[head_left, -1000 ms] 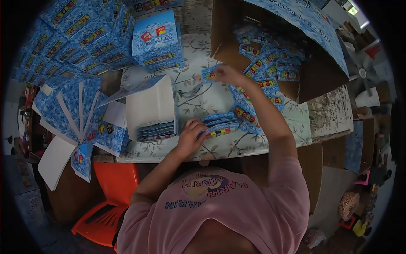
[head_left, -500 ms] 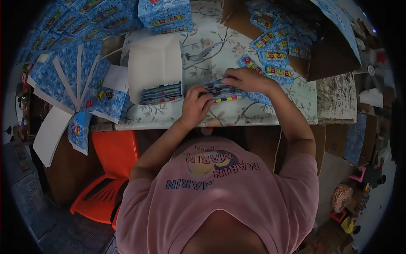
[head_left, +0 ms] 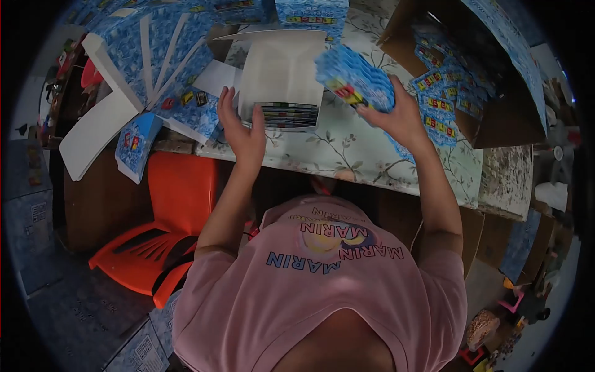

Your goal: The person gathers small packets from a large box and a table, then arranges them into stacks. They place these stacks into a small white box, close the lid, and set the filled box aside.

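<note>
My right hand [head_left: 404,118] grips a stack of blue printed packets [head_left: 356,77], held up above the table and tilted, red and yellow lettering on the front one. To its left stands an open white-lined carton [head_left: 282,65], its lid folded back. A row of packets [head_left: 290,116] is packed inside the near end of that carton. My left hand [head_left: 243,133] is empty with its fingers apart, the thumb right at the carton's near left corner.
At the right, a large cardboard box [head_left: 511,115] lies on its side with loose packets [head_left: 439,111] spilling onto the flowered tablecloth [head_left: 353,146]. Flattened blue cartons [head_left: 139,62] fan out at the left. More blue boxes [head_left: 312,15] stand at the back. An orange chair [head_left: 180,192] is below left.
My right hand has lifted the packet stack off the table. The left hand has let go of the packets and moved left to the carton. The whole view has shifted.
</note>
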### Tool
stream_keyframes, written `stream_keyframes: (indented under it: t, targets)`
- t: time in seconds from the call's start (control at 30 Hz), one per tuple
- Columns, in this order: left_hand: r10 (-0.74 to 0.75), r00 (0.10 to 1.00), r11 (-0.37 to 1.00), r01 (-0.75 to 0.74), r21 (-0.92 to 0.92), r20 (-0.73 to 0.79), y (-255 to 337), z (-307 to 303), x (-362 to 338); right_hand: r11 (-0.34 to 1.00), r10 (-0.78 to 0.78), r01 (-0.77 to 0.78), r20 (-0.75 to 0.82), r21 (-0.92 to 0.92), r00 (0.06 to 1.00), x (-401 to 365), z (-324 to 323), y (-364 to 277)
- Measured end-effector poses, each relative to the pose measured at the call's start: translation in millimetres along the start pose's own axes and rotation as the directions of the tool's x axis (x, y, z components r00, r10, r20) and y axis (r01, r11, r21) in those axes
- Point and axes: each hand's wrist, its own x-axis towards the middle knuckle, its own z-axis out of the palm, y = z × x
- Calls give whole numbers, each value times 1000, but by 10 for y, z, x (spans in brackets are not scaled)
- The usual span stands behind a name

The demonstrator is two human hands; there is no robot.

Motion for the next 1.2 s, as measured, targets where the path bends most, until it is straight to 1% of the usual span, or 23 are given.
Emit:
stream_keyframes:
  t: [0.03, 0.1, 0.17, 0.23, 0.27, 0.33, 0.37, 0.43, 0.5, 0.57, 0.67, 0.73, 0.8, 0.83, 0.9, 0.93, 0.97, 1.0, 1.03, 1.07, 1.1, 1.13, 1.2]
  targets:
    - [5, 1000, 1000, -5, 4, -4, -119, 5, 33, 995, -88, 89, 16, -35, 996, 136, 99, -190]
    - [-379, 892, 893, 422, -155, 245, -346, 35, 49, 960, -193, 204, 74, -193, 978, 459, 420, -474]
    - [-376, 893, 888, 424, -177, 249, -417, 43, 54, 920, -217, 240, 109, -310, 970, 792, 696, -533]
    - [-384, 894, 890, 425, -165, 231, -489, 58, 35, 753, -208, 319, 251, -576, 945, 1062, 1019, -350]
    - [-385, 895, 890, 424, -165, 223, -482, 46, 42, 751, -215, 327, 256, -574, 942, 1146, 1123, -234]
    - [-417, 873, 865, 467, -184, 254, -444, 11, 43, 674, -26, 389, 505, -628, 863, 1248, 1204, -68]
    - [-421, 872, 863, 470, -186, 250, -436, 0, 43, 670, -26, 393, 510, -629, 860, 1323, 1200, -42]
    - [-385, 874, 862, 455, -224, 295, -423, 8, 15, 828, 157, 293, 698, -479, 699, 1419, 1120, -143]
    - [-401, 873, 816, 478, -324, 278, -453, 126, -73, 843, 147, 271, 684, -464, 715, 1559, 1203, -159]
    - [-405, 876, 769, 482, -420, 263, -439, 208, -96, 932, 183, 101, 692, -348, 698, 1759, 1429, -48]
    - [-424, 875, 714, 483, -507, 235, -407, 240, -83, 921, 147, 133, 645, -365, 750, 1677, 1701, 54]
    - [-465, 854, 712, 517, -476, 233, -391, 248, -76, 908, 174, 135, 650, -397, 740, 1626, 1733, -15]
    - [-411, 892, 779, 450, -437, 186, -461, 277, -117, 926, 102, 201, 722, -321, 684, 1542, 1664, -18]
    - [-413, 884, 739, 466, -486, 220, -452, 259, -107, 924, 133, 164, 694, -345, 708, 1464, 1595, -34]
    - [-377, 885, 771, 464, -436, 274, -408, 176, -47, 908, -174, 313, 429, -279, 886, 1229, 1372, -46]
    - [-391, 901, 788, 433, -439, 188, -345, 189, -60, 910, -133, 270, 397, -313, 908, 1059, 1127, 12]
    - [-406, 909, 805, 403, -436, 90, -258, 198, -84, 916, -285, 331, 214, -227, 934, 879, 860, 64]
    - [-222, 974, 914, 227, -335, 53, -125, 164, -99, 894, -422, 419, 16, -157, 907, 734, 602, 149]
    - [-25, 999, 975, 31, -222, 29, 11, 110, -108, 933, -319, 293, -99, -210, 943, 572, 325, 333]
    - [91, 991, 973, -67, -220, 99, 153, 99, -142, 956, -219, 165, -215, -243, 952, 378, 48, 584]
    - [212, 944, 950, -139, -278, 253, 244, 160, -196, 966, -98, 4, -347, -259, 933, 231, -173, 988]
    - [332, 860, 918, -199, -344, 387, 347, 236, -265, 893, -69, -155, -469, -422, 880, 100, -413, 1496]
    - [333, 724, 905, -65, -421, 605, 609, 606, -432, 663, -19, -423, -579, -618, 815, -180, -807, 2169]
